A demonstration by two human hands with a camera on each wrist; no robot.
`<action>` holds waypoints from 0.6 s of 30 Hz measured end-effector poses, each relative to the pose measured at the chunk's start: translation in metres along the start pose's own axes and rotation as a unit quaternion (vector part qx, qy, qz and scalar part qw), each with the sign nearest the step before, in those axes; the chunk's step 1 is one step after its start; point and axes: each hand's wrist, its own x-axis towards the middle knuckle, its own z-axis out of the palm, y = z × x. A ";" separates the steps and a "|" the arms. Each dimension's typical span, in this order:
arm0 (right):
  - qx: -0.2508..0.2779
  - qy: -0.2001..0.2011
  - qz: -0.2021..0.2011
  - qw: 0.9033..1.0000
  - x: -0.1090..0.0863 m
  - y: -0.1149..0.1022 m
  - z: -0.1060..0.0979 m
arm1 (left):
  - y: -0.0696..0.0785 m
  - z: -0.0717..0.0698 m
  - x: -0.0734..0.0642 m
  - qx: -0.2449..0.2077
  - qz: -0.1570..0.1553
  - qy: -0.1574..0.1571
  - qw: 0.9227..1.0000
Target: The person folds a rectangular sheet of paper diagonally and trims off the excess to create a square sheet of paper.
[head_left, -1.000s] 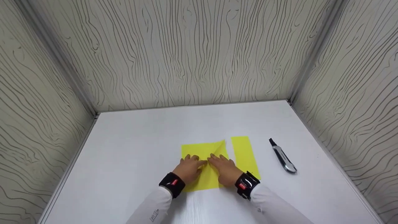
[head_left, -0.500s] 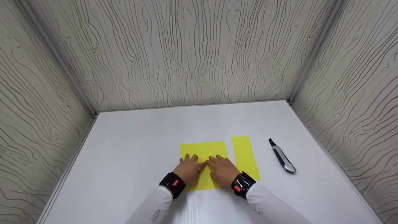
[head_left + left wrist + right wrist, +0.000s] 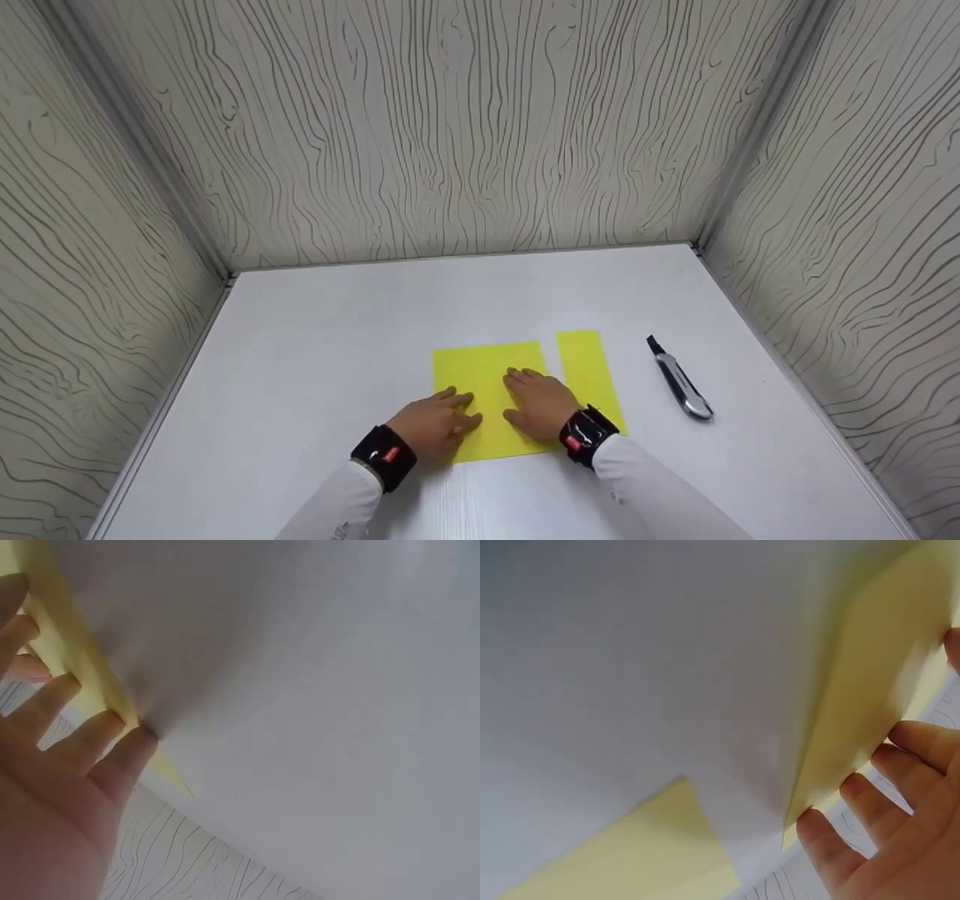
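A square sheet of yellow paper (image 3: 487, 367) lies flat on the white table. My left hand (image 3: 431, 426) rests at its left side, and in the left wrist view the straight fingertips press along the paper's (image 3: 82, 652) edge. On the sheet's right half, my right hand (image 3: 541, 405) lies with extended fingers and the thumb held apart. The right wrist view shows those fingertips touching the paper (image 3: 877, 652), which looks slightly raised from the table there. Both hands cover the lower corners of the sheet partly.
A narrow yellow paper strip (image 3: 589, 367) lies just right of the sheet, partly behind the right wrist. Farther right is a silver and black utility knife (image 3: 682, 382). Wood-grain-patterned panels (image 3: 465, 127) enclose the white table (image 3: 322, 337) at the back and sides.
The raised crease in the sheet has flattened. My left hand has slid left and toward me, away from the right hand. My right hand first shifted left, then its thumb spread out.
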 end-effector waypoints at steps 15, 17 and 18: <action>0.029 -0.028 0.069 0.997 0.016 0.029 -0.011 | -0.013 0.000 -0.029 0.004 0.062 -0.002 0.998; 0.024 -0.031 0.073 0.997 0.019 0.034 -0.013 | -0.012 -0.001 -0.032 -0.002 0.060 0.002 0.998; 0.019 -0.033 0.073 0.997 0.020 0.036 -0.013 | -0.011 -0.002 -0.034 -0.009 0.058 0.003 0.998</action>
